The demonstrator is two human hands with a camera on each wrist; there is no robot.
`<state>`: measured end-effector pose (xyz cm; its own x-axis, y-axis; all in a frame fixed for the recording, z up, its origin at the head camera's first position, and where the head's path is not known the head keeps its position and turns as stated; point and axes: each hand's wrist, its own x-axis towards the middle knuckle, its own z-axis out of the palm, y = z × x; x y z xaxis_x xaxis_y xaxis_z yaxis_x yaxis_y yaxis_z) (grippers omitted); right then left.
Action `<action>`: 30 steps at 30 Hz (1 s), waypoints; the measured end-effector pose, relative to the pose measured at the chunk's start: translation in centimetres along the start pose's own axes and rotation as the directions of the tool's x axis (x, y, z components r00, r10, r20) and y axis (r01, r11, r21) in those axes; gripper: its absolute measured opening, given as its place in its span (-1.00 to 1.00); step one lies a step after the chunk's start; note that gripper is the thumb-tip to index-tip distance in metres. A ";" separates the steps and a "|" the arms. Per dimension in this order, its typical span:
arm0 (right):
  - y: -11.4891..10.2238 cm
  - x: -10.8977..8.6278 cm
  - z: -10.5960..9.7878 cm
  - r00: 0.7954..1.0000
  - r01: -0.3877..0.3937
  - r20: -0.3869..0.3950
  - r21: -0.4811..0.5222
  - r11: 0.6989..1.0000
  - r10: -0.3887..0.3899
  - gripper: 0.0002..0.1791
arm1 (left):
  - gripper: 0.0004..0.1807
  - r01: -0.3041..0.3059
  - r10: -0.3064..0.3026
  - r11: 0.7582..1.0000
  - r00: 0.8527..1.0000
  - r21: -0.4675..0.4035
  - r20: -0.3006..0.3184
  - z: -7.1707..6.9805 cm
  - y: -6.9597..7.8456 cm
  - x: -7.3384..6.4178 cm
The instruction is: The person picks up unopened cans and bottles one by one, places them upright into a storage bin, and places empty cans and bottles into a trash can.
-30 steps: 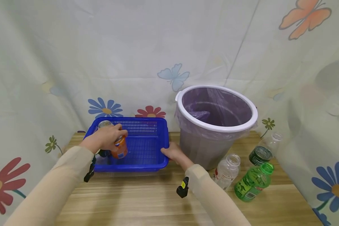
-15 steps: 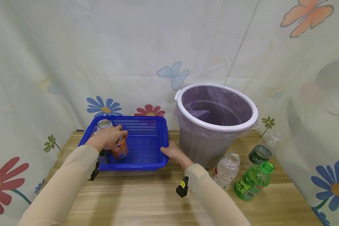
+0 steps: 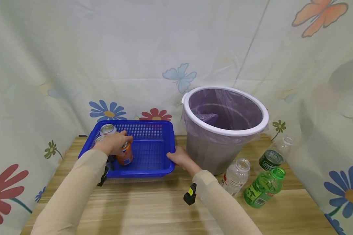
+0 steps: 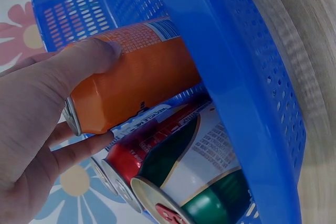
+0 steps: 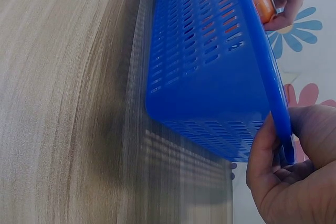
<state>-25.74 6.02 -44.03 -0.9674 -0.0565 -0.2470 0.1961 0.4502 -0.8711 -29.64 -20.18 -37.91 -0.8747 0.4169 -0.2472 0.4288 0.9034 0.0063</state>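
Observation:
My left hand [image 3: 113, 143] grips an orange soda can [image 4: 142, 74] by its upper end, inside the left part of a blue plastic basket [image 3: 135, 173]. In the left wrist view the thumb lies along the can's side and fingers reach around its top. Next to it are a green and white can [image 4: 197, 166] and a red can [image 4: 139, 153]. A silver-topped can [image 3: 108, 129] stands in the basket's back left corner. My right hand [image 3: 182, 159] holds the basket's right rim, with thumb and fingers on either side of the edge, as the right wrist view shows.
A grey bin [image 3: 213, 153] with a white rim and a purple liner stands right of the basket. Three bottles stand at the right: a clear one [image 3: 236, 176], a green one [image 3: 263, 189] and one with a dark label [image 3: 272, 160]. A patterned curtain [image 3: 135, 65] hangs behind the table.
My left forearm has swung slightly to the right, and more of the cans at the basket's left shows. The orange can and my right hand have stayed almost in place.

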 end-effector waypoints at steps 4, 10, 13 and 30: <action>0.0 0.1 0.1 1.000 -0.001 0.000 -0.004 1.000 0.001 -0.67 | -0.33 -0.012 0.012 1.000 1.000 0.005 -0.014 0.2 0.0 0.2; 0.1 0.1 0.2 1.000 0.003 -0.010 -0.025 1.000 -0.004 -0.68 | -0.37 -0.026 0.026 1.000 1.000 0.017 -0.012 0.3 -0.1 0.3; 0.1 0.1 0.1 1.000 0.005 -0.011 -0.017 1.000 -0.006 -0.68 | -0.35 -0.018 0.018 1.000 1.000 0.013 -0.003 0.2 -0.1 0.3; 0.1 0.2 0.1 1.000 0.000 -0.001 -0.013 1.000 0.000 -0.69 | -0.39 0.010 -0.010 1.000 1.000 0.018 -0.004 0.6 -0.5 1.9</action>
<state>-25.89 6.00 -44.24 -0.9675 -0.0560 -0.2466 0.1939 0.4614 -0.8657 -31.36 -19.89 -39.00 -0.8798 0.4084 -0.2434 0.4240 0.9056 -0.0131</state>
